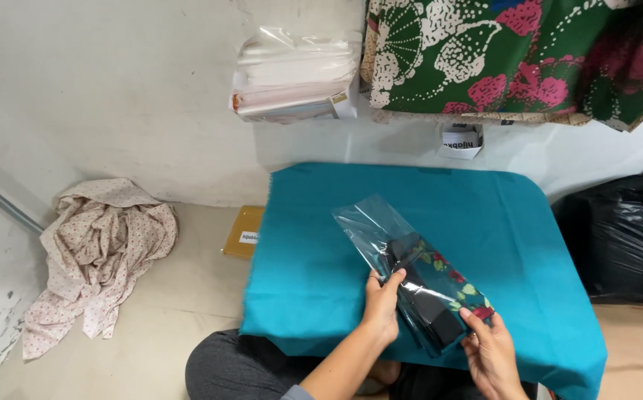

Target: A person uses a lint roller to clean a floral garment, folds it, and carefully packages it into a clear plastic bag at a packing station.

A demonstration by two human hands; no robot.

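here you are holding a clear plastic bag (pixel 403 255) over the teal cloth on the desk (pixel 484 215), with a folded floral cloth (pixel 440 285) partway inside. your left hand (pixel 382 304) is pinching the bag's near edge, your right hand (pixel 493 352) is gripping the cloth's lower end. the film is looking light, limp and slippery; the cloth soft, so its folded end seems the firmer hold.

Left hand (pixel 382 305) and right hand (pixel 493 354) grip clear plastic bag (pixel 392 241) holding folded floral cloth (pixel 447 285), above teal worktop (pixel 321 244).
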